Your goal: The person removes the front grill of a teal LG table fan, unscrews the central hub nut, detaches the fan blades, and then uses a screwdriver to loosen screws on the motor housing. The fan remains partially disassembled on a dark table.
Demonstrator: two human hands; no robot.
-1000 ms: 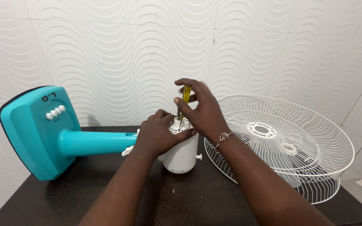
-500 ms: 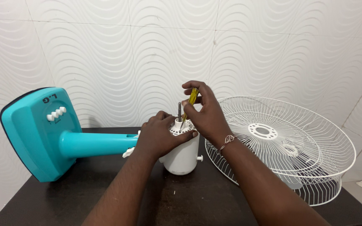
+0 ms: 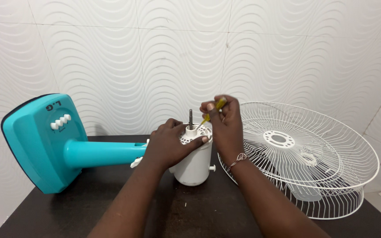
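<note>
A white fan motor housing (image 3: 195, 165) stands upright on the dark table (image 3: 190, 211), its metal shaft (image 3: 190, 118) pointing up from a vented top. My left hand (image 3: 166, 143) grips the housing's top left side. My right hand (image 3: 226, 125) holds a yellow-handled screwdriver (image 3: 214, 110), tilted, with its tip at the right side of the vented top. A bracelet sits on my right wrist.
A teal fan base and stem (image 3: 45, 141) lies on its side to the left, joined to the housing. White wire fan guards (image 3: 305, 154) rest stacked at the right, with a translucent blade beneath. A wavy white tiled wall (image 3: 155, 53) stands behind.
My right hand has lowered and shifted right, tilting the screwdriver from nearly upright to a slant. The shaft now shows fully. My left hand has stayed on the housing.
</note>
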